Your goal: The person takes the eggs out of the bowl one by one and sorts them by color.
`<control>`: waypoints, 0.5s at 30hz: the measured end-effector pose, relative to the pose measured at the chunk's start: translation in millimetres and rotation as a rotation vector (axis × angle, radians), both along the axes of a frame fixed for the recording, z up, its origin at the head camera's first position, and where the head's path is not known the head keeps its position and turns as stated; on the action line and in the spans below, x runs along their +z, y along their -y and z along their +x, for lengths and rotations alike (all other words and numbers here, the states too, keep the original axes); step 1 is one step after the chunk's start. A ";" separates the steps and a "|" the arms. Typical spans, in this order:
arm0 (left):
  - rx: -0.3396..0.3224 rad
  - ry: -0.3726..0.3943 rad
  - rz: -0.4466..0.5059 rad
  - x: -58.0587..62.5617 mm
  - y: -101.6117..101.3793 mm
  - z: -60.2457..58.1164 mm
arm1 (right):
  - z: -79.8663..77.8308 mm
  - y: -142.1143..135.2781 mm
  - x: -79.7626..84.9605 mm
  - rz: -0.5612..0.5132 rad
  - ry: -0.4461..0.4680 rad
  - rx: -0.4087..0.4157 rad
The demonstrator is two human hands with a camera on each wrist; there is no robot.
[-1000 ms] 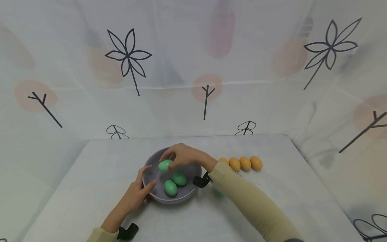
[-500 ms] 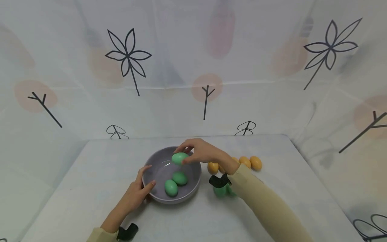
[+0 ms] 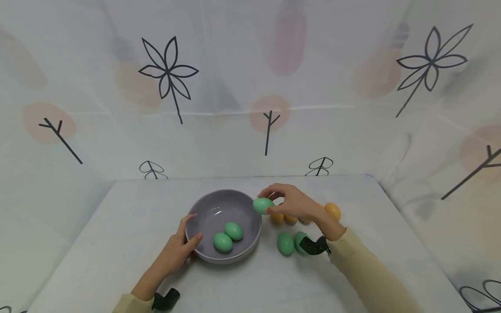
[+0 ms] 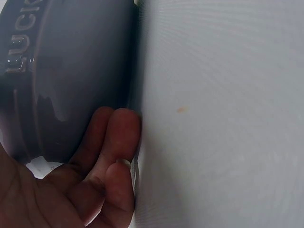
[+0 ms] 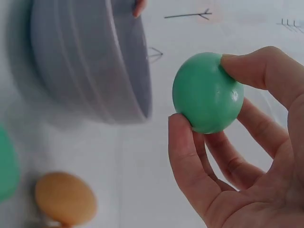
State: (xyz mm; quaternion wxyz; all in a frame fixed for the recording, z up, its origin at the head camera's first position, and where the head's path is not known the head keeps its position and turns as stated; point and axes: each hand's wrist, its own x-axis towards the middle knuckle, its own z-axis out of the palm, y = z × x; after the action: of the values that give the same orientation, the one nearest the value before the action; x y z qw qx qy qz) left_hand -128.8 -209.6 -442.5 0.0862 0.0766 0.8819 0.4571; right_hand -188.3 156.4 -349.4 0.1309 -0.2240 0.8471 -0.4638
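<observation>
the right hand [image 3: 295, 204] pinches a green egg [image 3: 262, 206] between thumb and fingers, raised just beside the grey bowl [image 3: 207, 214]. the left hand [image 3: 175, 251] grips the bowl's left side. inside lie two green eggs [image 3: 223, 242]; two more green eggs [image 3: 285, 244] rest on the table [image 3: 117, 243] near orange eggs [image 3: 333, 211].

Wrist views apparently share the bowl [image 5: 80, 61].

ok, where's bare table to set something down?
Bare table: left of the bowl, past the left hand; in front of the bowl, between the sleeves; far right, beyond the orange eggs. Crowded: right of the bowl, with those eggs, green eggs and the right hand.
</observation>
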 end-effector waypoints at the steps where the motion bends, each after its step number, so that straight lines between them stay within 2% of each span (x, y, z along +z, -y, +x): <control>1: -0.001 -0.001 -0.002 0.0 0.0 -0.1 | 1.7 -5.5 -1.8 0.005 -0.010 -0.011; 15: 0.002 0.001 -0.004 0.0 0.5 -0.6 | 45.8 -76.6 -20.7 -0.018 -0.032 -0.142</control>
State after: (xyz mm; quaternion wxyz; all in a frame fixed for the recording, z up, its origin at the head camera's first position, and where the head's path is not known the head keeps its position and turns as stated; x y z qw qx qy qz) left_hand -129.4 -210.1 -442.4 0.0865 0.0755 0.8827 0.4557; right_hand -142.5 233.0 -370.1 0.0820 -0.1719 0.8586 -0.4759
